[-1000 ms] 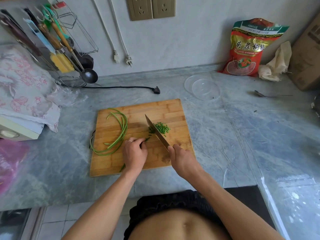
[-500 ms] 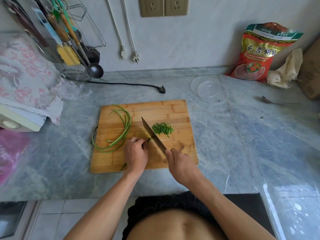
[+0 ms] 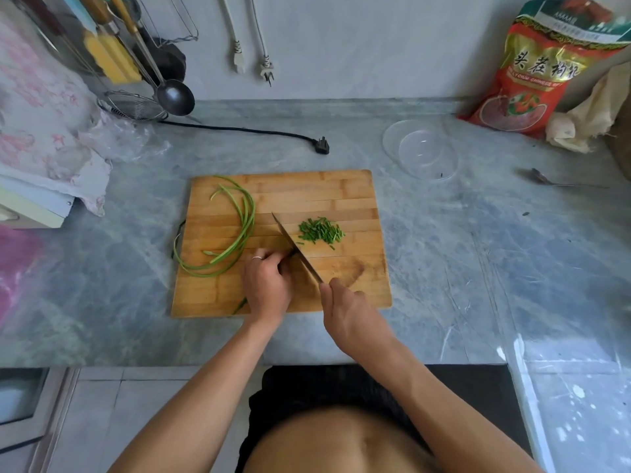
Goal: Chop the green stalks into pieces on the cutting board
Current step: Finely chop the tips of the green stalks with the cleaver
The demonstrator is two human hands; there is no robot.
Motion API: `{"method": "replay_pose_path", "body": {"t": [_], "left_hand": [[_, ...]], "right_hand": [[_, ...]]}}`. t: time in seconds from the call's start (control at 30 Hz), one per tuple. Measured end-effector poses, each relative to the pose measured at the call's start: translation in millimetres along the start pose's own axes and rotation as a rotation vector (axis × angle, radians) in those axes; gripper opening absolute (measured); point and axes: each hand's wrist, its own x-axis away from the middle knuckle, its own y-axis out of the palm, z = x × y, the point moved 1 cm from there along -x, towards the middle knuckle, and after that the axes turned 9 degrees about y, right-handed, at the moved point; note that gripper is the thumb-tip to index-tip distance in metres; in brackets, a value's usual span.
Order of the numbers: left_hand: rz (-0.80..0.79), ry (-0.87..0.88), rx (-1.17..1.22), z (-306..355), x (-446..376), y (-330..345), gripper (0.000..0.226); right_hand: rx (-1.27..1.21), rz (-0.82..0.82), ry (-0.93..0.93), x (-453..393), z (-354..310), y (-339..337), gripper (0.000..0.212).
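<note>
Standing at the bottom of the frame, bare torso and black waistband against the counter (image 3: 444,268) edge, both forearms reaching up toward the centre.

Grasping the knife (image 3: 296,251) handle with the right hand (image 3: 351,315), fingers wrapped round it, just below and right of centre; blade running diagonally up-left across the board (image 3: 341,199), tip pointing toward the upper left, edge lying close against the left hand's knuckles.

Resting on the board with the left hand (image 3: 266,285), a ring on one finger, fingers curled down and pinning a stalk end (image 3: 240,305), which is poking out below the wrist near the board's lower edge; the part under the fingers being hidden.

Sitting in a small heap right of the blade, centre of the frame: cut pieces (image 3: 321,230), apart from the knife, one or two lying loose just below the heap.

Lying in a long curve on the left half of the board: uncut stalks (image 3: 246,216), looping over the board's left edge and back toward the left hand.

Farther up, trailing across the counter: black cord (image 3: 239,129), plug end toward the centre. Sitting upper right: clear bowl (image 3: 421,151), with a spoon (image 3: 546,180) to its right. Leaning against the wall at the upper right corner: red bag (image 3: 539,73), a crumpled cloth (image 3: 587,114) touching it. Hanging at the upper left: ladle (image 3: 172,93) and other utensils, over a wire strainer (image 3: 133,107). Dangling on the wall at top centre: two white plugs (image 3: 252,63). Lying at the left edge: floral fabric (image 3: 41,131).
</note>
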Motion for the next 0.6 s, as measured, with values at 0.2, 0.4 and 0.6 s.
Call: {"method": "replay_pose_path", "body": {"t": [0.2,0.4,0.6], "left_hand": [[-0.01,-0.032,0.017,0,-2,-2,0.025],[-0.026,-0.063,0.011,4,-1,-2,0.018],[-0.025,-0.067,0.037,5,-1,-3,0.021]], "right_hand": [[-0.063,-0.005,-0.117,-28,-35,-1,0.054],[-0.151,0.029,-0.081,-62,-58,0,0.038],[-0.234,0.011,-0.002,-81,-51,-13,0.045]]}}
